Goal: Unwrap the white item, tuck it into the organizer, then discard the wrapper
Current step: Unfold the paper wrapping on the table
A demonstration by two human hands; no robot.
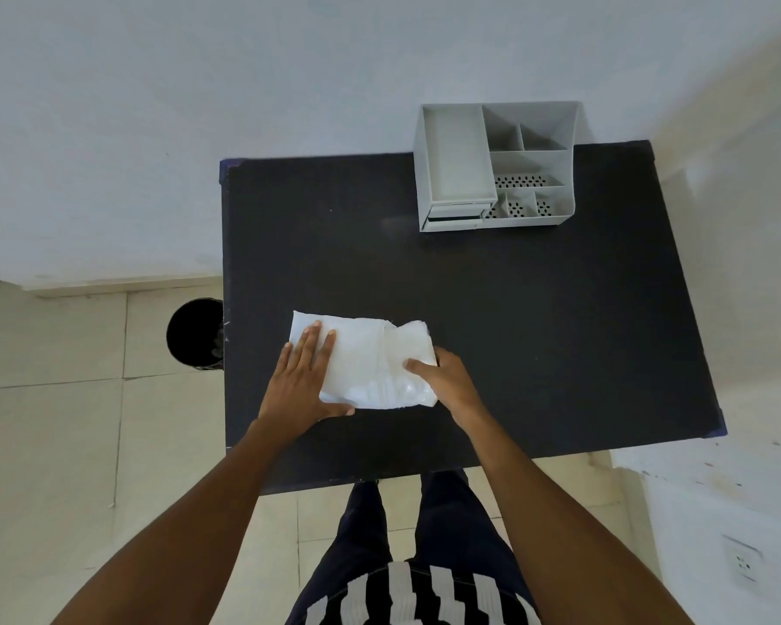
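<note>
Near the counter's [560, 336] 7 o'clock edge lies the white item [370, 363], a soft packet in a thin, crinkled wrapper, flat on the dark top. Her or his left hand [301, 378] lies open on the packet's 9 o'clock end, palm down, fingers spread, thumb under the near edge. At 3 o'clock the right hand [443, 376] curls around the packet's end, fingers closed on the wrapper there, as far as I can judge.

Unwrapping looks barely begun, and most risks lie ahead. Pulling hard with the right hand while the left merely presses could drag the whole packet sideways instead of tearing the film. A sudden tear might fling the item off the near edge onto the floor [64, 444]. The organizer [497, 166] stands well apart at 1 o'clock, backed to the wall; its compartments look narrow, so a bulky, limp item may need folding or it will snag on a divider. A black bin [195, 333] sits on the floor at 9 o'clock, partly behind the counter, so a light wrapper tossed carelessly could drift and miss.
</note>
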